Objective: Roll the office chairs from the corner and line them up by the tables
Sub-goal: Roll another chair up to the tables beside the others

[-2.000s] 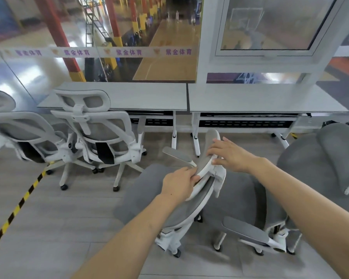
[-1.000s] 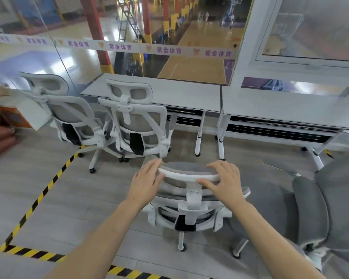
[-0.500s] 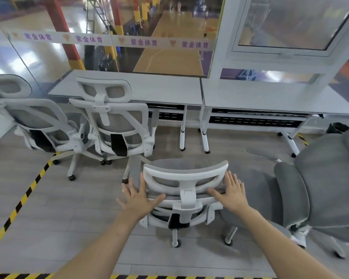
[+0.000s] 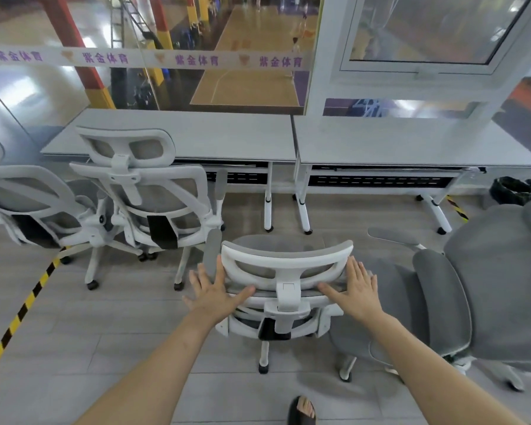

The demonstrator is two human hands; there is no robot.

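Nearby, black-lined bins (image 4: pixel 511 189) beside table (image 4: pixel 411 142)

A: The nearest chair (image 4: pixel 285 271) has a white frame, grey mesh and a black lumbar patch; the two chairs (image 4: pixel 147 191) at left match it.
B: The tables (image 4: pixel 227 136) are pale grey on white legs. The floor tape (image 4: pixel 28 299) is striped yellow and black, and the window banner (image 4: pixel 147 59) carries purple characters on white

I stand on a grey plank floor (image 4: pixel 74 348) that carries four office chairs (image 4: pixel 285 289), black-and-yellow tape (image 4: pixel 22 314) at left, and two bare benches (image 4: pixel 411 145) side by side.
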